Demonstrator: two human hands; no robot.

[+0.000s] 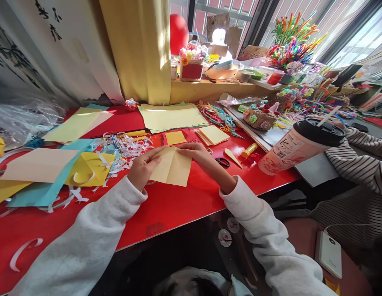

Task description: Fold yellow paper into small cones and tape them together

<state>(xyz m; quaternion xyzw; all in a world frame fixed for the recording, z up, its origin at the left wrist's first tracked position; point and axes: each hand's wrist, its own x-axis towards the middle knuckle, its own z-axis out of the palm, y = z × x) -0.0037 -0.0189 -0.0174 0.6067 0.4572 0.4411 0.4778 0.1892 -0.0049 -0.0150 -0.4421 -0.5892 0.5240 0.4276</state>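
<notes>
Between my two hands is a pale yellow sheet of paper (170,170) with a crease down its middle, held just above the red table (178,205). My left hand (145,164) pinches its upper left edge, thumb on top. At the upper right edge, my right hand (199,155) grips the same sheet with its fingers closed. Just beyond lie a small orange-yellow paper square (175,137) and a stack of pale yellow squares (213,135). Black-handled scissors (223,162) and a pale folded paper sliver (233,158) rest right of my right hand.
White paper shreds (132,150) and coloured sheets (42,164) cover the left side. Larger pale sheets (172,117) lie at the back. A glue stick (249,150) and a tilted drink cup (298,144) stand to the right, near another person's striped sleeve (357,160).
</notes>
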